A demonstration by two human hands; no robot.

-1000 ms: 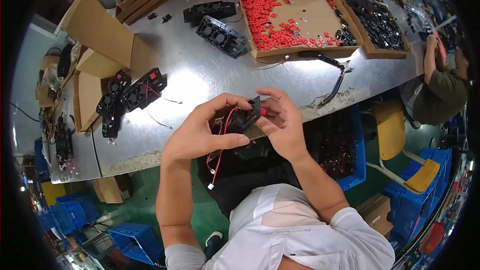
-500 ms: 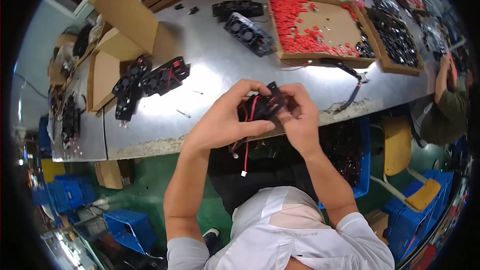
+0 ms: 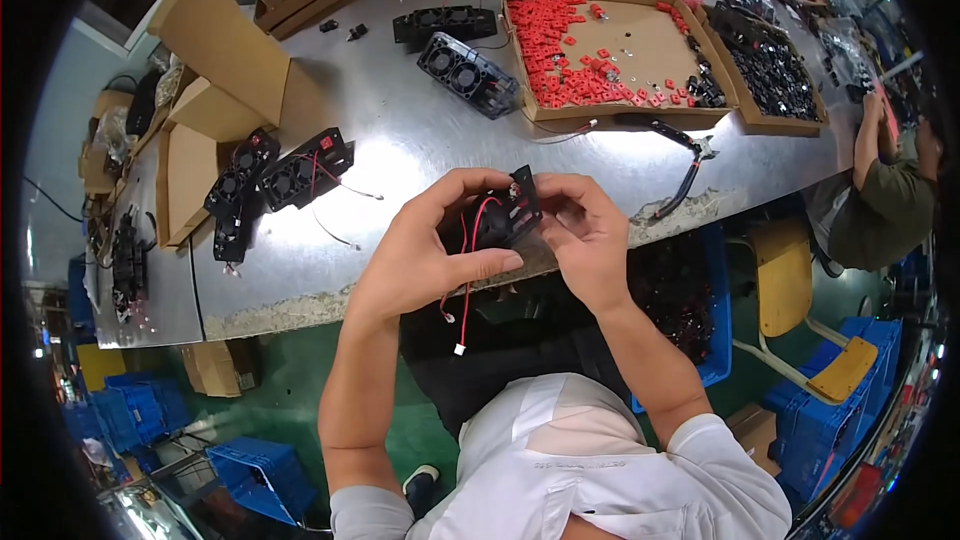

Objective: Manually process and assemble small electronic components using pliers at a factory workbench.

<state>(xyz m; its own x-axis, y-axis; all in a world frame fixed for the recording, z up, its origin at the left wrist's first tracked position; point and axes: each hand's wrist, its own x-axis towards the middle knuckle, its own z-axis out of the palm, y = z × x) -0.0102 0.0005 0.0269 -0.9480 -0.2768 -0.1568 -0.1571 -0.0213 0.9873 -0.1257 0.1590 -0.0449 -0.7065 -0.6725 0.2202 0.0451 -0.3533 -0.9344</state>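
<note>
Changed: red piece visible by the right fingers a second ago no longer shows there; for the work, can't tell whether it sits in the panel or is hidden. Black fan unit is held up around the counter's near edge, slotted end panel tilted. Left hand is clamped round the unit, fingers over the top, thumb below. Right hand is curled at the panel's right edge; can't tell if its fingertips close on anything. Thin red and black leads dangle, one ending in a small white plug.

Materials: unit dull black plastic; counter shiny metal, front edge rough, worn. Cardboard tray holds small blocky red plastic pieces. Cutters, dark curved handles, lie nearby. More fan units at left, round rotors in oblong frames.
</note>
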